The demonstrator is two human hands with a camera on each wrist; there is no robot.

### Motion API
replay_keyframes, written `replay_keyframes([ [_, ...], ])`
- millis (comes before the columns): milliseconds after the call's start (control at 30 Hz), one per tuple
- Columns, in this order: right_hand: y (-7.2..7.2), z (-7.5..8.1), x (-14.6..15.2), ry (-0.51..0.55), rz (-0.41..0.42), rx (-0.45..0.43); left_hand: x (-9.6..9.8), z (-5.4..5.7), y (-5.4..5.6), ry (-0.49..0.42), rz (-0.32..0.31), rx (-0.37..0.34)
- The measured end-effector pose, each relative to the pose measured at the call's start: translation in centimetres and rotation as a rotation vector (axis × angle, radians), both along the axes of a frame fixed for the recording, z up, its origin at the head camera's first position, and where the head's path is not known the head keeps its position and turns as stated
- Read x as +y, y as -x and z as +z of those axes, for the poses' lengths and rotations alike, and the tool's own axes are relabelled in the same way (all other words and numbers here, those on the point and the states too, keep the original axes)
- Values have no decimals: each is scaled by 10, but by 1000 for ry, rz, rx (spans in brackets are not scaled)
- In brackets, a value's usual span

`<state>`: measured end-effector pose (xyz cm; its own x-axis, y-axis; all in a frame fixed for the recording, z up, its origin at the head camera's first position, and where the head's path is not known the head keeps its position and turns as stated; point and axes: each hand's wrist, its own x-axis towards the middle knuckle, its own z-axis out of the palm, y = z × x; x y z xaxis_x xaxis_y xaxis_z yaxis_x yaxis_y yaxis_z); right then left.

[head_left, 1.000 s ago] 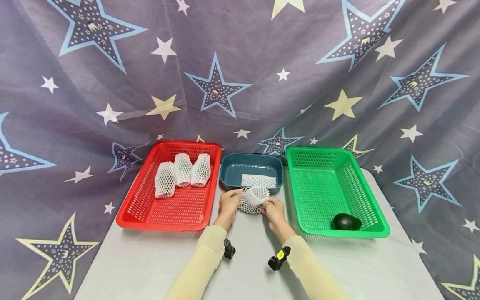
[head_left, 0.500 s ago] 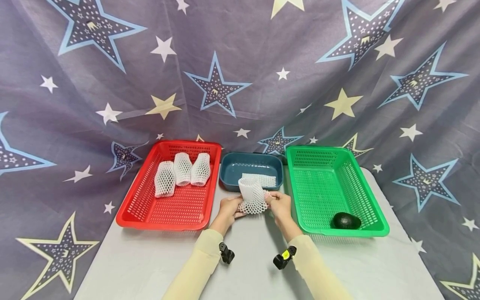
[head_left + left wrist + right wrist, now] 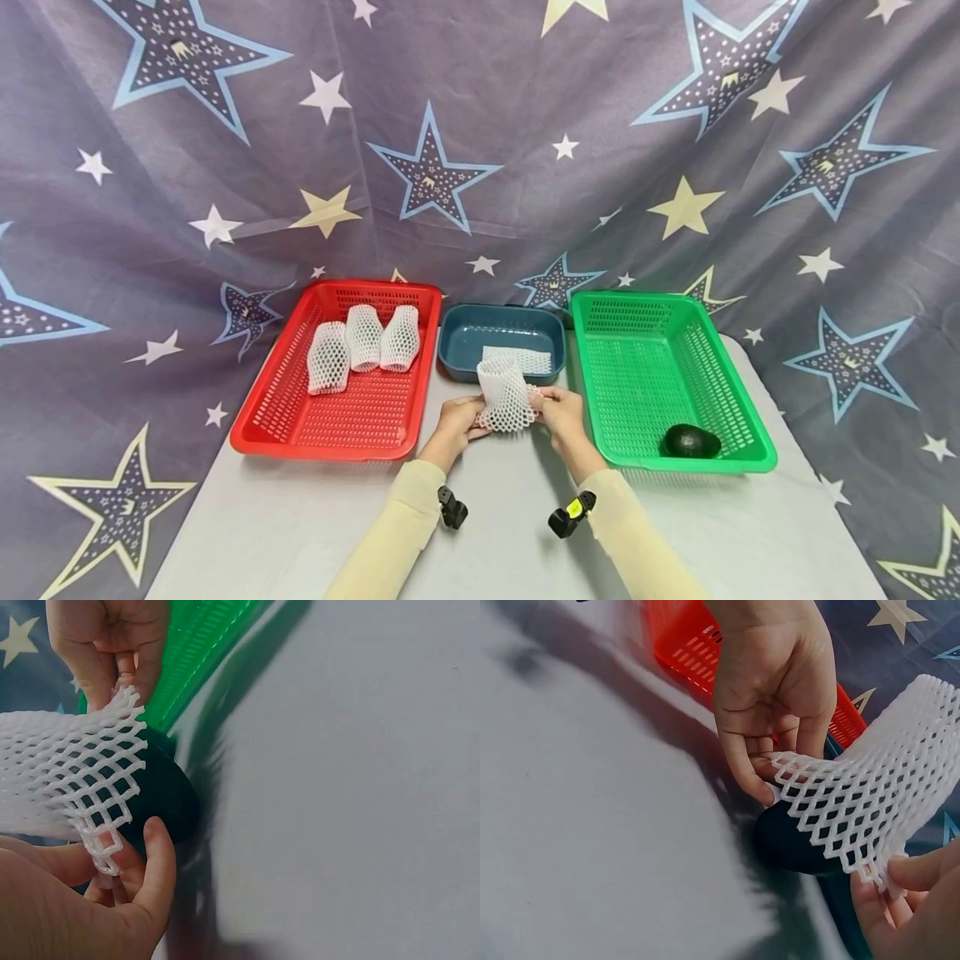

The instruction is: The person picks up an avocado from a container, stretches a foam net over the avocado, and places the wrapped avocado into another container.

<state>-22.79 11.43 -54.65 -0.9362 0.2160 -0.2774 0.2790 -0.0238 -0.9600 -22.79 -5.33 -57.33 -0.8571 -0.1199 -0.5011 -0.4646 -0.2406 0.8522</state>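
- Pinching a foam net (image 3: 504,393) by its rim: left hand (image 3: 454,422) and right hand (image 3: 562,413), near the blue tray (image 3: 502,333).
- Apparently done: three netted items (image 3: 364,337) in the red basket (image 3: 322,451).
- Apparently left: the bare avocado (image 3: 691,442), green basket (image 3: 630,375).

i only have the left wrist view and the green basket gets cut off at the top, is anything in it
Observer: Yes, the head view shows one dark avocado near the front right corner of the green basket.
Operator: ok and what's out past the left hand, off my picture
Observer: A red basket holding three white net sleeves.
Operator: got it, and is anything in the dark blue tray
Observer: A flat piece of white netting lies in it, partly hidden in the head view by the held net sleeve.
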Motion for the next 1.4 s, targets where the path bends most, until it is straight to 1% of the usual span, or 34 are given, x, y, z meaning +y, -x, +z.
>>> replay_keyframes([
  [200, -4, -1, 2, 11, 41, -21, -2, 0, 0, 37, 4, -11],
  [433, -6, -3, 5, 16, 74, -39, -4, 4, -2, 63, -7, -35],
  [600, -8, -5, 5, 51, 75, -65, -5, 6, -3, 72, -16, -42],
  [733, -9, -8, 4, 95, 84, -57, -5, 7, -3, 67, -11, -36],
  [867, -10, -10, 4, 119, 67, -35, -4, 8, -2, 52, -5, -18],
  [1033, -10, -10, 3, 106, 27, -28, -3, 7, -2, 30, -7, -11],
  [1200, -11, -9, 1, 101, 26, -75, -3, 6, -2, 41, -15, -10],
  [1333, -12, -7, 0, 88, 51, -134, -4, 4, -2, 54, -13, -31],
  [1400, -13, -6, 0, 86, 74, -146, -4, 3, -2, 60, -11, -39],
])
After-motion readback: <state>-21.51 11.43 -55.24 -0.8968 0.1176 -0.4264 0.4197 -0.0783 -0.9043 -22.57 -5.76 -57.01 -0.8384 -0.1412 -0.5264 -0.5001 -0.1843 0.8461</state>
